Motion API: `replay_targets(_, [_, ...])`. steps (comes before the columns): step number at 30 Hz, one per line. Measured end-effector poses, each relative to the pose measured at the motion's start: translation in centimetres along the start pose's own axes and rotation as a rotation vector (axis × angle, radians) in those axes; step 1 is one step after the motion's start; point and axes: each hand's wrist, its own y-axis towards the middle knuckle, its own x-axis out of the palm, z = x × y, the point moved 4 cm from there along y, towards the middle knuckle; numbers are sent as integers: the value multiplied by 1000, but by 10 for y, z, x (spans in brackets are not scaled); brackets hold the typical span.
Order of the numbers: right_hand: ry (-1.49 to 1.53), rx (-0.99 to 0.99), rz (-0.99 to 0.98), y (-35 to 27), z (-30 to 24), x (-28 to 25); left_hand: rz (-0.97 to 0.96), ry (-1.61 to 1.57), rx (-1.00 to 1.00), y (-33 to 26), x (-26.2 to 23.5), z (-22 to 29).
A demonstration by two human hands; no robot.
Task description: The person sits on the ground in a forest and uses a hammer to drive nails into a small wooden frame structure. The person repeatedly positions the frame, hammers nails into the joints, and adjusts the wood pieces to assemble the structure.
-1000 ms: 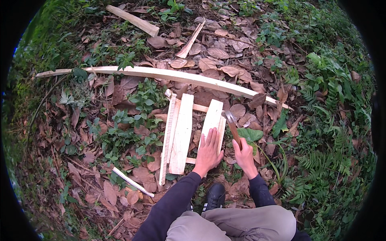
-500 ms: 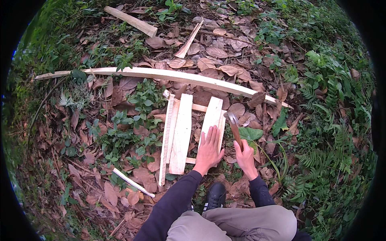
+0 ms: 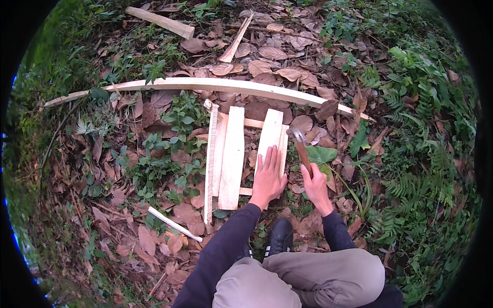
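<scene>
Currently: left hand (image 3: 268, 177) flat on right plank (image 3: 270, 131), right hand (image 3: 316, 185) on hammer (image 3: 304, 155)

Left grip is spread: palm down, fingers extended up the plank, thumb out to the right, pinching nothing. Right grip is closed around the hammer's wooden handle, index finger and thumb toward the metal head. Head sits just beside the plank's right side, near its upper half; can't tell if it touches the wood.

Right plank lies on the ground in front of the person, roughly lengthwise. Left plank (image 3: 232, 159) is alongside, with a gap between them. Upper crosspiece (image 3: 253, 123) and lower crosspiece (image 3: 245, 191) show across that gap. Narrow rough-edged batten (image 3: 210, 164) runs along the far left of the set.

Around it: long pale wood strip (image 3: 231, 85) beyond the planks, appears bowed in this lens; short stick (image 3: 174, 224) lower left; wooden bar (image 3: 160, 22) and splintered offcut (image 3: 237, 38) at the top. Ground is dry brown leaves (image 3: 290, 73), ferns (image 3: 403, 205) to the right. Dark shoe (image 3: 280, 237) between the forearms.
</scene>
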Motion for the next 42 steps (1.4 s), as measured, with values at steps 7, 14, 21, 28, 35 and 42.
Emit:
replay_targets(7, [-57, -165, -19, 17, -19, -8, -12, 13, -2, 0, 4, 1])
replay_targets(14, [-387, -262, -141, 55, -29, -10, -20, 37, -7, 1, 6, -1])
replay_targets(21, [-419, -395, -48, 59, -42, -15, -30, 86, 4, 1, 5, 0])
replay_targets(28, [-477, -416, -49, 71, -50, -16, -15, 42, -4, -1, 8, -3])
replay_targets(35, [-465, -369, -65, 70, -21, -5, -8, 15, 9, 5, 5, 5])
replay_targets(42, [-243, -468, 81, 59, -78, -33, 4, 39, -4, -1, 7, -3])
